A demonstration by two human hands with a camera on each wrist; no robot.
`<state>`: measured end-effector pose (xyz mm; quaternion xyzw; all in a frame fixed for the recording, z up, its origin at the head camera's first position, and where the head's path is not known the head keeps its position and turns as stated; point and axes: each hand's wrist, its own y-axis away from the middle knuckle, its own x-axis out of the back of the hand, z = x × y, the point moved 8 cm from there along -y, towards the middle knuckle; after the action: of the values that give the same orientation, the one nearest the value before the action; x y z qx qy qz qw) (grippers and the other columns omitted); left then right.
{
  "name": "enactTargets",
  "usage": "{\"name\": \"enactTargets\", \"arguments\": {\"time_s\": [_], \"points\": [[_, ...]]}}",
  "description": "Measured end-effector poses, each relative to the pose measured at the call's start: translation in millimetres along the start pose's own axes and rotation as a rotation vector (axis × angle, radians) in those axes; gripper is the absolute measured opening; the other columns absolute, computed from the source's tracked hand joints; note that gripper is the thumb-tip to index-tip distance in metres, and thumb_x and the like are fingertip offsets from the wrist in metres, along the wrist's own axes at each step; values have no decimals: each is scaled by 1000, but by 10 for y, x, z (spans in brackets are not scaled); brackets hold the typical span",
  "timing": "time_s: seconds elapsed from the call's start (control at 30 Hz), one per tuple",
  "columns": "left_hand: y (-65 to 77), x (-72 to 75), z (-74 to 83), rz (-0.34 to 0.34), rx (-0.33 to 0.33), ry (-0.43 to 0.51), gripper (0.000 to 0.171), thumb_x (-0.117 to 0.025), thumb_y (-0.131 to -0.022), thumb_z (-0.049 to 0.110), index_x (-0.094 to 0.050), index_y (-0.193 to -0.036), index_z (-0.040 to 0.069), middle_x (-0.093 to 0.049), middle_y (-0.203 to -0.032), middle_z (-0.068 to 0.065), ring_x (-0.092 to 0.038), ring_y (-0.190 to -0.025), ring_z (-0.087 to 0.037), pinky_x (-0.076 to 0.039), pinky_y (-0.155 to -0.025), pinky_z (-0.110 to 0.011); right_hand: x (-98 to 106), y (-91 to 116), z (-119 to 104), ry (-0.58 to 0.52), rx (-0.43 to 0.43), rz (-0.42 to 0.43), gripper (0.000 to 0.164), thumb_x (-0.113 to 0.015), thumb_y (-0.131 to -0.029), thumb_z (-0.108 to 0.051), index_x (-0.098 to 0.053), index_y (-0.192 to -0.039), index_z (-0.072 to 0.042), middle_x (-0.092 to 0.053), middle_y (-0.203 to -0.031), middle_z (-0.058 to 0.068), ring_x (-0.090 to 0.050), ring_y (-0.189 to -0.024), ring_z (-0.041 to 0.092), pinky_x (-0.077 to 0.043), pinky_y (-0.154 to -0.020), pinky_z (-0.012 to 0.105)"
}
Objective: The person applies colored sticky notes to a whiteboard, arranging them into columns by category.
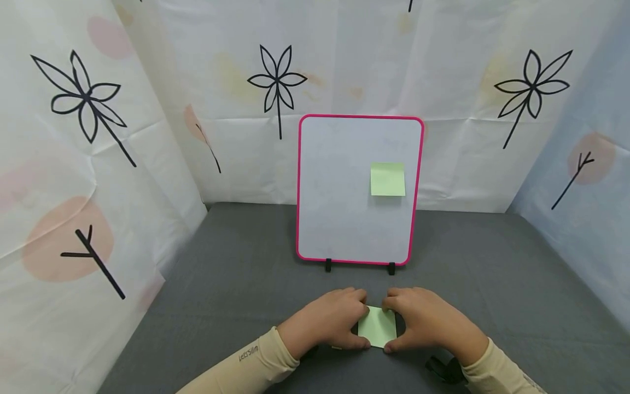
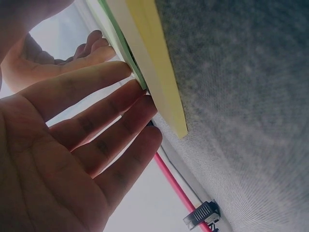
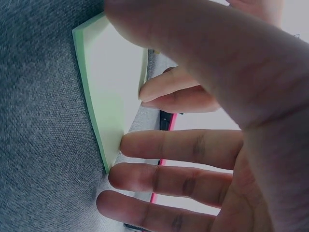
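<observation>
A pale green sticky note pad (image 1: 378,328) lies on the grey cloth between the two hands. My left hand (image 1: 339,317) holds its left side, thumb at the near corner and forefinger at the far corner. On the right side, my right hand (image 1: 425,317) grips in the same way, its thumb pressing the near corner in the right wrist view. The other fingers extend loosely past the pad's edge. In the left wrist view a yellow strip-like thing (image 2: 161,77), perhaps another pad, shows beside the green pad (image 2: 123,41), mostly hidden from the head view.
Behind the hands a whiteboard (image 1: 344,219) with a pink frame stands upright on black feet (image 1: 391,268). One green sticky note (image 1: 388,179) is stuck to its right half. A black object (image 1: 445,370) is near the right wrist. Patterned cloth (image 1: 236,164) walls surround the table.
</observation>
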<state>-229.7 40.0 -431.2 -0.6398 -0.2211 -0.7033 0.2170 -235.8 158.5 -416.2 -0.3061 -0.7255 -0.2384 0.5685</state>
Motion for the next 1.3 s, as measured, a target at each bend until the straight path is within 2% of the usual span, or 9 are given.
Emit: {"name": "enactTargets", "arguments": {"time_s": [0.3,0.73,1.13,1.3], "points": [[-2,1,2,0,-5,-8,34,-80,-90,57,-72,-93,24,-59,-103,9,-44,-75,-2,-37,-62,-17,11,-2,-22,0,7,-4,55,-92,-71,-62,-74,-103,-21,-54,-87,-16,-41,-68,-4,-39,-61,21],[13,27,10,-25,-1,-2,32,-76,-93,55,-74,-97,23,-60,-105,8,-44,-77,-3,-38,-64,-16,23,4,-6,-59,10,-28,48,-92,-75,-55,-74,-103,-21,-54,-87,-15,-41,-67,-4,-38,-60,20],[8,29,21,-24,-14,2,33,-77,-92,55,-74,-96,22,-61,-105,7,-44,-76,-3,-38,-64,-17,31,22,-1,-91,15,-42,40,-90,-81,-48,-75,-108,-22,-54,-88,-15,-42,-67,-5,-40,-60,20],[1,17,12,-16,-18,10,29,-74,-95,51,-71,-90,23,-59,-102,7,-44,-75,-4,-37,-62,-17,37,23,3,-97,18,-50,38,-88,-83,-47,-75,-108,-22,-55,-89,-15,-43,-68,-5,-41,-61,20]]}}
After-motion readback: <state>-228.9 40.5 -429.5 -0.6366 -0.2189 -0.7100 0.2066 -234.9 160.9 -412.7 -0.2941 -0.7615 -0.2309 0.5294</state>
